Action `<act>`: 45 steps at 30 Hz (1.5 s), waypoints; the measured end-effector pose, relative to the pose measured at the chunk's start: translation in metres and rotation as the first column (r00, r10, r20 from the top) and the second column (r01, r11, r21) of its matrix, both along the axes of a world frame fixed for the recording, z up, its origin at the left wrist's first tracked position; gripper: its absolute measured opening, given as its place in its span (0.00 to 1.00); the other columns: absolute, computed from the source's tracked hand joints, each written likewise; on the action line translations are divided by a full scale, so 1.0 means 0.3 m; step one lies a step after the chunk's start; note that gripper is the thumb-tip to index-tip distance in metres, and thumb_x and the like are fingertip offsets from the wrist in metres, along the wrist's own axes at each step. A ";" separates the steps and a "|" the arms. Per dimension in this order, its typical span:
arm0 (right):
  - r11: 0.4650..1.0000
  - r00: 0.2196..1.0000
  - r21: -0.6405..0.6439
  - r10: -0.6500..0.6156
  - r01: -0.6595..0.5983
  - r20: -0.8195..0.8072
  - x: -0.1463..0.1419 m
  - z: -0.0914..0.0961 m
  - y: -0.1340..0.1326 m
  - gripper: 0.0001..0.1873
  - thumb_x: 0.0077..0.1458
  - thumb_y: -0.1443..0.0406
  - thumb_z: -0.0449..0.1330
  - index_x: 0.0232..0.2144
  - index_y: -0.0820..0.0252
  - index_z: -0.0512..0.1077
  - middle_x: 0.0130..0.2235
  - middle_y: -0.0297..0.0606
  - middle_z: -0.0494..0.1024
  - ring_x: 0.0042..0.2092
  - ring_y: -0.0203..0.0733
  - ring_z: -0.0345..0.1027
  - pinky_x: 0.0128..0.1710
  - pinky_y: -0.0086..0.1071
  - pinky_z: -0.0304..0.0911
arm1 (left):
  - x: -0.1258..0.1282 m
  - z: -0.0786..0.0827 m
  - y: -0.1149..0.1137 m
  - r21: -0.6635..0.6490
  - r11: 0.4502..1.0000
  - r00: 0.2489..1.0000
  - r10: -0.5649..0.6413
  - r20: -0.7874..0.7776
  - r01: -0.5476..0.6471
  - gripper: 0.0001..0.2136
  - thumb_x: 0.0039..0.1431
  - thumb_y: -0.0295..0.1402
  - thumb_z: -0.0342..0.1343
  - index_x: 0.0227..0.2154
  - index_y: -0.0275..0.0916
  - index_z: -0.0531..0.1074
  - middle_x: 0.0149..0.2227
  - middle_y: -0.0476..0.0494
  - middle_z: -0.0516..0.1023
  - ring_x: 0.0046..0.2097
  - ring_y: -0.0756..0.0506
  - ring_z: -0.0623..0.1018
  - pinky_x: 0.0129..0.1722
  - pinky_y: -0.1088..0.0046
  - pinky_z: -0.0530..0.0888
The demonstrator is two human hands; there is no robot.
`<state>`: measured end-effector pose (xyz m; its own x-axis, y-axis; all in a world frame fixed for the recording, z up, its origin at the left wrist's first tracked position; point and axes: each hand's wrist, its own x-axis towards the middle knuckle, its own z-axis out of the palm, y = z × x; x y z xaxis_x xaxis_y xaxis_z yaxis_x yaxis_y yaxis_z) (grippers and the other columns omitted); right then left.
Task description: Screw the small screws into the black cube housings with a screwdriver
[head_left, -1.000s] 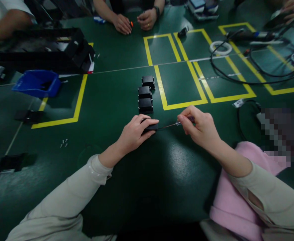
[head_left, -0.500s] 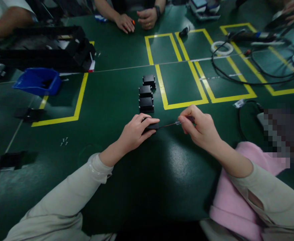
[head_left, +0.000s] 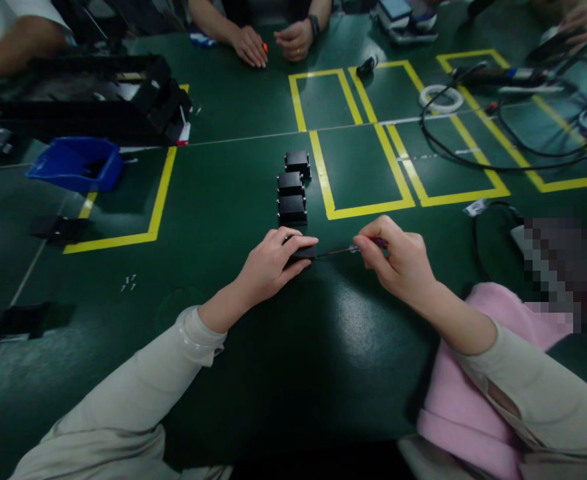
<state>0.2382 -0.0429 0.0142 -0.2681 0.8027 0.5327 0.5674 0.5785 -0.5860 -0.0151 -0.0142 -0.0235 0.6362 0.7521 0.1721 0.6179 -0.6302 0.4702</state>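
My left hand [head_left: 273, 260] is closed over a small black block [head_left: 303, 253] and holds it against the green table; the fingers cover much of it. In my right hand [head_left: 396, 257] is a screwdriver [head_left: 341, 251], gripped by its dark handle between thumb and fingers. Its thin shaft points left, with the tip at the block's right side; the exact contact is too small to make out. Just beyond my left hand, similar black blocks [head_left: 292, 208] with small screws at their sides stand in a short column.
Several small screws [head_left: 129, 283] lie to the left. A blue bin [head_left: 76, 163] and black trays [head_left: 88, 100] stand at the far left. A coiled cable [head_left: 478, 163] and a white ring [head_left: 441, 98] lie at right, pink cloth [head_left: 466, 400] nearer. Across the table, a person's hands [head_left: 293, 40] rest.
My right hand and the screwdriver have shifted very slightly down and left, with the wrist a little turned. My left hand stays on the black block.
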 end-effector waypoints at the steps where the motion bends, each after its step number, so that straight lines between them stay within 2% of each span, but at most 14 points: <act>1: 1.000 1.000 -0.010 -0.004 0.004 -0.003 0.000 0.001 -0.001 0.09 0.65 0.67 0.57 0.31 0.54 0.64 0.23 0.25 0.68 0.20 0.29 0.62 0.22 0.26 0.55 | 0.000 0.000 0.000 -0.002 1.000 1.000 0.001 0.002 -0.001 0.17 0.70 0.36 0.54 0.59 0.43 0.67 0.54 0.39 0.71 0.54 0.39 0.72 0.52 0.57 0.73; 5: 0.995 0.998 -0.085 -0.046 0.043 -0.030 -0.001 -0.002 0.001 0.10 0.66 0.64 0.56 0.30 0.54 0.64 0.20 0.25 0.68 0.19 0.30 0.62 0.22 0.28 0.55 | -0.001 0.002 -0.001 -0.007 1.000 1.000 0.001 0.011 -0.001 0.17 0.70 0.36 0.54 0.59 0.44 0.68 0.54 0.39 0.72 0.54 0.39 0.72 0.53 0.57 0.73; 8: 0.976 0.991 -0.203 -0.094 0.073 -0.096 0.002 -0.012 0.007 0.12 0.67 0.59 0.57 0.30 0.54 0.64 0.17 0.24 0.68 0.17 0.31 0.62 0.22 0.28 0.56 | 0.000 0.005 -0.001 -0.020 1.000 1.000 0.001 0.016 -0.001 0.16 0.70 0.36 0.54 0.59 0.44 0.68 0.54 0.39 0.72 0.54 0.39 0.72 0.53 0.57 0.73; 11: 0.948 0.982 -0.312 -0.111 0.058 -0.154 0.005 -0.022 0.016 0.14 0.67 0.56 0.57 0.30 0.54 0.64 0.15 0.22 0.67 0.16 0.32 0.63 0.21 0.28 0.57 | 0.001 0.005 0.000 -0.025 1.000 1.000 0.004 0.024 -0.003 0.16 0.69 0.36 0.54 0.58 0.43 0.69 0.54 0.39 0.72 0.54 0.39 0.72 0.53 0.56 0.73; 13: 0.942 0.980 -0.334 -0.094 0.031 -0.175 0.007 -0.025 0.021 0.13 0.67 0.56 0.57 0.31 0.54 0.64 0.16 0.22 0.68 0.17 0.32 0.65 0.23 0.27 0.59 | 0.002 0.004 0.000 -0.023 1.000 1.000 0.002 0.031 -0.002 0.16 0.69 0.36 0.54 0.58 0.43 0.69 0.53 0.39 0.72 0.54 0.39 0.72 0.54 0.56 0.72; 17: 0.948 0.985 -0.319 -0.041 -0.015 -0.167 0.006 -0.021 0.017 0.12 0.68 0.57 0.55 0.33 0.54 0.64 0.17 0.23 0.69 0.19 0.32 0.67 0.24 0.28 0.60 | 0.001 0.003 0.001 -0.016 1.000 0.999 -0.007 0.043 0.008 0.16 0.69 0.35 0.54 0.58 0.42 0.69 0.53 0.38 0.72 0.53 0.39 0.73 0.54 0.57 0.72; 23: 0.963 0.991 -0.268 -0.035 -0.001 -0.132 0.000 -0.008 0.001 0.10 0.68 0.59 0.55 0.32 0.53 0.63 0.18 0.24 0.70 0.19 0.32 0.67 0.24 0.28 0.60 | 0.000 0.002 0.002 -0.019 1.000 0.999 -0.005 0.047 0.006 0.16 0.69 0.36 0.55 0.58 0.43 0.69 0.53 0.39 0.72 0.54 0.39 0.72 0.54 0.57 0.72; 28: 0.959 0.989 -0.282 -0.071 0.031 -0.133 -0.001 -0.010 0.010 0.12 0.68 0.57 0.55 0.32 0.54 0.63 0.17 0.22 0.66 0.17 0.30 0.61 0.22 0.28 0.55 | 0.001 0.000 0.001 -0.019 1.000 0.999 -0.001 0.040 0.002 0.16 0.70 0.36 0.54 0.58 0.44 0.69 0.53 0.39 0.72 0.54 0.39 0.72 0.54 0.57 0.72; 34: 0.956 0.982 -0.288 0.001 -0.056 -0.187 0.003 -0.016 0.014 0.05 0.68 0.61 0.53 0.39 0.55 0.63 0.26 0.27 0.70 0.24 0.31 0.65 0.26 0.28 0.59 | 0.001 0.003 0.001 -0.027 1.000 0.999 0.002 0.043 -0.001 0.16 0.70 0.36 0.54 0.58 0.44 0.69 0.53 0.39 0.72 0.54 0.39 0.72 0.54 0.57 0.72; 37: 0.965 0.987 -0.262 -0.021 -0.022 -0.162 0.003 -0.014 0.013 0.06 0.67 0.61 0.54 0.36 0.55 0.64 0.27 0.28 0.70 0.26 0.32 0.66 0.28 0.29 0.58 | -0.001 0.003 0.000 -0.027 1.000 0.999 0.001 0.039 0.000 0.16 0.70 0.36 0.54 0.58 0.43 0.69 0.54 0.39 0.72 0.54 0.39 0.72 0.54 0.57 0.72; 40: 0.965 0.989 -0.262 -0.054 0.016 -0.136 0.003 -0.011 0.014 0.10 0.67 0.60 0.56 0.32 0.54 0.63 0.24 0.27 0.69 0.25 0.32 0.64 0.27 0.29 0.57 | -0.001 0.001 0.001 -0.029 1.000 0.999 0.000 0.037 0.001 0.16 0.70 0.36 0.54 0.58 0.43 0.69 0.54 0.39 0.72 0.54 0.39 0.72 0.54 0.56 0.72; 45: 0.969 0.990 -0.248 -0.049 0.016 -0.129 -0.001 -0.006 0.015 0.05 0.66 0.63 0.56 0.35 0.54 0.63 0.26 0.27 0.70 0.24 0.32 0.64 0.26 0.29 0.58 | -0.001 0.000 0.002 -0.030 1.000 0.999 -0.001 0.036 0.002 0.16 0.70 0.36 0.54 0.58 0.44 0.68 0.54 0.39 0.72 0.54 0.39 0.72 0.54 0.56 0.72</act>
